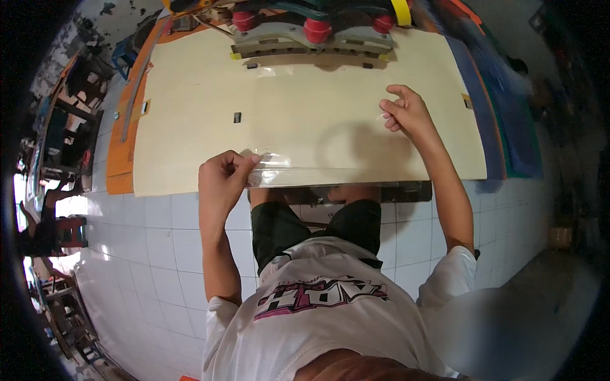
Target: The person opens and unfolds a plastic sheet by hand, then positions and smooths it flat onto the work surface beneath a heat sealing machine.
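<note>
Near the front edge of the cream-coloured work surface, my left hand (225, 174) pinches a clear plastic sheet (276, 160) between thumb and forefinger. The sheet shows mostly by its glare and by lines along the front edge; its full outline is hard to make out. My right hand (406, 113) is raised over the right half of the cream board (184, 127), forefinger and thumb apart and the other fingers curled. I see nothing held in it. A small dark mark (237, 117) lies on the board beyond my left hand.
At the far side stands a machine with red knobs (318, 30) and a long bar (311, 49). A metal ruler (133, 95) runs along the left edge. Blue sheeting (473, 114) hangs at the right. A red stool (73, 232) stands on the tiled floor to the left.
</note>
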{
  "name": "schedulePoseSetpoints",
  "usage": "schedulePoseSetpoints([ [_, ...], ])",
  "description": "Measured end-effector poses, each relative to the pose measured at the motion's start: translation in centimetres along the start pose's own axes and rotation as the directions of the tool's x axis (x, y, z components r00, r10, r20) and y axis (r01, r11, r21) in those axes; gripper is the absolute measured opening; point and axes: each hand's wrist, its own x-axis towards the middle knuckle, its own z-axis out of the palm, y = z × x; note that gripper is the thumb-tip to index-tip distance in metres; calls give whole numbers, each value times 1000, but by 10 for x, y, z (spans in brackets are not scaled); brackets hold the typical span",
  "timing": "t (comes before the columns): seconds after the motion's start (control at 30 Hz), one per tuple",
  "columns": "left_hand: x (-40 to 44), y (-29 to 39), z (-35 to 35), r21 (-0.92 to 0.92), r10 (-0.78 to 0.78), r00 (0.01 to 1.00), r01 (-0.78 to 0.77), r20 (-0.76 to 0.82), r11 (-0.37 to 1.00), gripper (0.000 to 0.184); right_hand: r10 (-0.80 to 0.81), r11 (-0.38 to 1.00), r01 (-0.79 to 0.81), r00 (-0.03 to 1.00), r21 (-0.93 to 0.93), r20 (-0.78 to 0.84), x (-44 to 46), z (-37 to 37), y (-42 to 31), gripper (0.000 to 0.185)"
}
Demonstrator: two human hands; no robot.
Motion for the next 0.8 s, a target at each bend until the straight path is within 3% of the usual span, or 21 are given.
schedulePoseSetpoints([
  [0.03, 1, 10, -5, 0, -3, 1000, 3, -14, 1000, 26, 31, 999, -31, 999, -13, 13, 6, -1, -3, 49],
  [0.1, 3, 33, -15, 485, 6, 997, 32, -77, 874, 32, 68, 997, -67, 997, -26, 37, 18, -3, -3, 47],
  [0.13, 9, 32, -18, 486, -2, 996, 43, -84, 873, 32, 56, 998, -56, 997, 0, 46, 26, -6, -1, 41],
  [0.2, 33, 29, -27, 435, 204, 976, -155, -69, 887, 37, 37, 999, -39, 998, 30, 57, 40, -11, -1, 34],
  [0.23, 53, 24, -30, 438, 207, 975, -154, -77, 886, 37, 24, 1000, -24, 994, -7, 103, 46, -13, -3, 29],
  [0.3, 102, 10, -30, 347, 410, 901, -433, 141, 832, 39, -8, 998, 20, 979, -57, 202, 54, -17, -7, 19],
  [0.33, 125, 7, -28, 351, 410, 902, -431, 135, 832, 39, -14, 998, 26, 978, -56, 207, 56, -18, -8, 19],
  [0.4, 163, 7, -24, 227, 443, 806, -552, 392, 803, 34, -57, 985, 90, 975, -147, 215, 57, -19, -9, 16],
  [0.43, 171, 12, -22, 231, 441, 809, -548, 388, 804, 34, -59, 985, 93, 974, -146, 221, 57, -19, -5, 16],
  [0.5, 187, 19, -20, 470, 452, 776, -628, 440, 620, 22, -120, 983, 140, 980, -120, 161, 58, -19, 3, 12],
  [0.53, 197, 9, -18, 474, 454, 776, -628, 438, 617, 22, -127, 982, 146, 979, -118, 161, 57, -19, 3, 12],
  [0.6, 218, -22, -10, 282, 743, 575, -817, 342, 503, 17, -161, 972, 182, 977, -151, 141, 53, -17, 4, 14],
  [0.63, 214, -19, -14, 206, 742, 579, -815, 338, 542, 19, -127, 972, 148, 985, -185, 118, 51, -14, 0, 15],
  [0.8, 213, -12, -22, 229, 701, 576, -815, 421, 532, 21, -63, 975, 84, 993, -205, 105, 49, -7, -14, 14],
])
